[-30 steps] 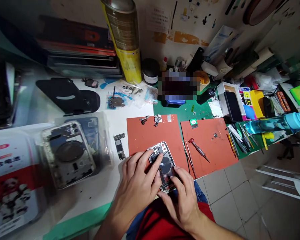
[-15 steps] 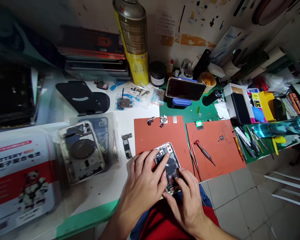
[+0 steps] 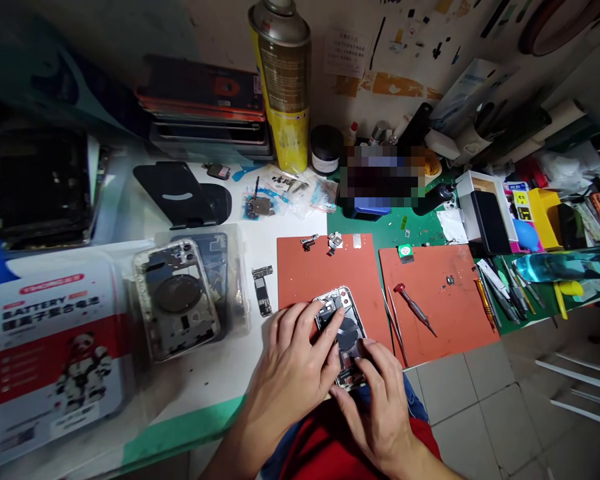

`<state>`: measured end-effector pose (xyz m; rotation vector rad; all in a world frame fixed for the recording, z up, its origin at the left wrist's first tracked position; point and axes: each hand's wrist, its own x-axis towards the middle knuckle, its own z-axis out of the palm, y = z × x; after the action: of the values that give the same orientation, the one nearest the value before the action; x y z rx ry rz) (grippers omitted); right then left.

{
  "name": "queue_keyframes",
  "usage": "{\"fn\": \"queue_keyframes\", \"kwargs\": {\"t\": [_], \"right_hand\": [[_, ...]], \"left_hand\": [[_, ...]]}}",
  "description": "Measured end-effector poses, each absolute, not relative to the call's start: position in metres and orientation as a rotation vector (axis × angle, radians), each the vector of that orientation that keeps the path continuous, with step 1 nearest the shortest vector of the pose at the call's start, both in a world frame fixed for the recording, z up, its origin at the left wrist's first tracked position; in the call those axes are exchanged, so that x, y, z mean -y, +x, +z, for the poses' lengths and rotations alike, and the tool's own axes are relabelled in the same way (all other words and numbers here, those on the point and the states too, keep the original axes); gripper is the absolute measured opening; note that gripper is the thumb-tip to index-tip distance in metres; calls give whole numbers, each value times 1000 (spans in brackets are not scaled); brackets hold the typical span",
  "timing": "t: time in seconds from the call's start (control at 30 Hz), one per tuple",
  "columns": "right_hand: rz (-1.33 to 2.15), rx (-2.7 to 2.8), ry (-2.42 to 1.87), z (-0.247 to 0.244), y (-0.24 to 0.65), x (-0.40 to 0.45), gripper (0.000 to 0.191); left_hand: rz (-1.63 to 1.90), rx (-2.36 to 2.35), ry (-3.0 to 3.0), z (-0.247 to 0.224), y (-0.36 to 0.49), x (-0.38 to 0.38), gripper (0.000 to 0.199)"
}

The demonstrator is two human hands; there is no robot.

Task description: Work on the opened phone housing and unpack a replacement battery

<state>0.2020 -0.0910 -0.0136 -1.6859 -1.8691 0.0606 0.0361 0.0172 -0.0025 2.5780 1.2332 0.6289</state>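
An opened phone housing (image 3: pixel 349 333) with its inner parts showing lies tilted at the near edge of the left red mat (image 3: pixel 300 277). My left hand (image 3: pixel 297 360) holds its left side, with the index finger stretched across the inside near the top. My right hand (image 3: pixel 380 393) grips the lower right edge between thumb and fingers. My fingers hide part of the housing's left side and lower end. A phone logic board (image 3: pixel 263 291) lies on the white surface left of the mat. Small metal parts (image 3: pixel 335 241) sit along the mat's far edge.
Tweezers (image 3: pixel 394 327) and a red-capped screwdriver (image 3: pixel 415 310) lie to the right. Another phone housing (image 3: pixel 177 300) rests on a clear plastic box at left, beside a battery tin (image 3: pixel 55 360). A yellow spray can (image 3: pixel 285 93) stands behind; a blue bottle (image 3: pixel 565 263) lies far right.
The camera view has turned slightly left, so the scene sits farther right. Both hands keep nearly the same hold on the phone housing.
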Motion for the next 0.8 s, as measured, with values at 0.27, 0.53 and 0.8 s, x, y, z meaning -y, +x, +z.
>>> {"fn": "queue_keyframes", "kwargs": {"t": [0.27, 0.53, 0.8], "right_hand": [[64, 1866, -1690, -14, 201, 91, 29], [66, 1871, -1672, -12, 201, 90, 29], [72, 1877, -1678, -13, 201, 90, 29]], "left_hand": [[644, -1224, 2584, -2, 36, -17, 48], [635, -1225, 2581, -2, 37, -18, 47], [643, -1212, 2584, -1, 37, -18, 46]]}}
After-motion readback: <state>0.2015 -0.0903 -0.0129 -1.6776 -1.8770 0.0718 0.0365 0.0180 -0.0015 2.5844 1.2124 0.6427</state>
